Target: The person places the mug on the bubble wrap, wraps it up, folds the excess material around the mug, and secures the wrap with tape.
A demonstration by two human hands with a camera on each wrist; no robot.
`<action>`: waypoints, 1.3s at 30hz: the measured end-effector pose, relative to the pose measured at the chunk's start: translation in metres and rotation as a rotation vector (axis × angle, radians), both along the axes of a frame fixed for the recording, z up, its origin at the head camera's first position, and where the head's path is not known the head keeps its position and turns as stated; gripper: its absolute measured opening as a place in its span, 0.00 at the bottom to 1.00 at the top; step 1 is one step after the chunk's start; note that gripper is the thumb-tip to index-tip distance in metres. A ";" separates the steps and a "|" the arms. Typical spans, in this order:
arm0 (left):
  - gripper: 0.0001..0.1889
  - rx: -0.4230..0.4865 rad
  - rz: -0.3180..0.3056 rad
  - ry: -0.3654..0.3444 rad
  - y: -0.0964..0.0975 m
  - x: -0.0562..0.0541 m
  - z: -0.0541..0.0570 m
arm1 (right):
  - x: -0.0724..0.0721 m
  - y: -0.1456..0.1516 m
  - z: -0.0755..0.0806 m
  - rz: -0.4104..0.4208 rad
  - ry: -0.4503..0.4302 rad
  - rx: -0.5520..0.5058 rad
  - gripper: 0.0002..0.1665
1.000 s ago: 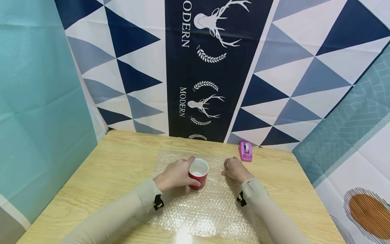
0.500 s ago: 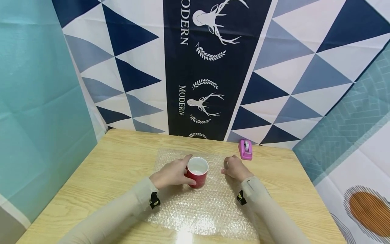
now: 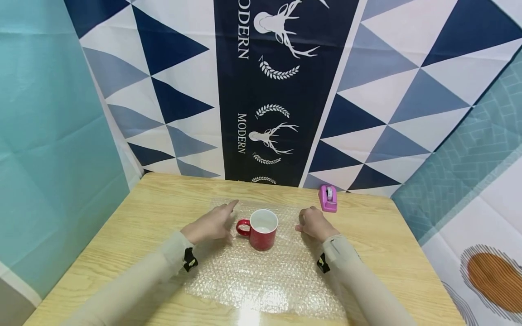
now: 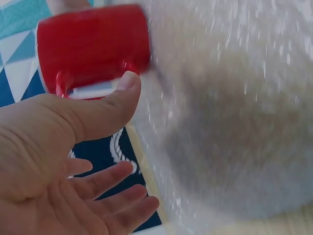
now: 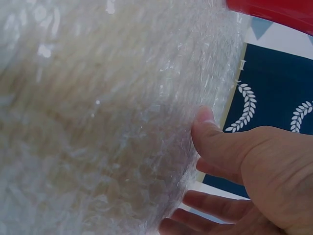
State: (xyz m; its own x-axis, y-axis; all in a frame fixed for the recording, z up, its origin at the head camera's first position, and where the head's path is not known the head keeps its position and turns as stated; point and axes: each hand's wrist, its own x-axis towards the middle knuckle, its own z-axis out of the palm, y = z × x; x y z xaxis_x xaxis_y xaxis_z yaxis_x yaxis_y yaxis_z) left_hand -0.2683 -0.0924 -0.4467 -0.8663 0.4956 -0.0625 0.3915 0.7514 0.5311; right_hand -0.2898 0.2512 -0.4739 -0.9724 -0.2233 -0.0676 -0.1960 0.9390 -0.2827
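Note:
A red mug with a white inside stands upright on a sheet of bubble wrap, its handle pointing left. My left hand is just left of that handle, thumb and fingers spread, holding nothing. In the left wrist view the thumb overlaps the mug's handle side while the other fingers hang apart below. To the right of the mug, my right hand rests on the bubble wrap near its far right part. The right wrist view shows its thumb touching the wrap, with loosely bent fingers at the wrap's edge.
A pink tape dispenser stands at the back right of the wooden table, behind my right hand. Patterned cloth hangs along the table's back edge, with teal cloth at the left side.
My left hand has let go of the mug and drawn back to the left, uncovering the handle. The mug shifted slightly left earlier. My right hand has stayed in place.

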 end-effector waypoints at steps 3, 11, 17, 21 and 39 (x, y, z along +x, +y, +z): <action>0.58 0.003 0.025 -0.004 -0.008 -0.007 0.004 | 0.000 0.001 0.001 -0.006 -0.002 0.002 0.18; 0.46 -0.039 0.071 0.101 -0.022 -0.028 0.005 | 0.000 0.000 0.002 -0.010 -0.014 0.021 0.19; 0.45 -0.056 0.107 0.073 -0.024 -0.042 -0.001 | 0.000 0.000 0.002 -0.008 -0.018 0.012 0.18; 0.45 -0.067 0.114 0.071 -0.023 -0.051 -0.008 | 0.002 0.001 0.001 0.007 -0.001 0.011 0.17; 0.39 -0.166 0.172 0.085 -0.033 -0.083 -0.014 | 0.003 0.000 0.001 -0.005 -0.008 -0.005 0.20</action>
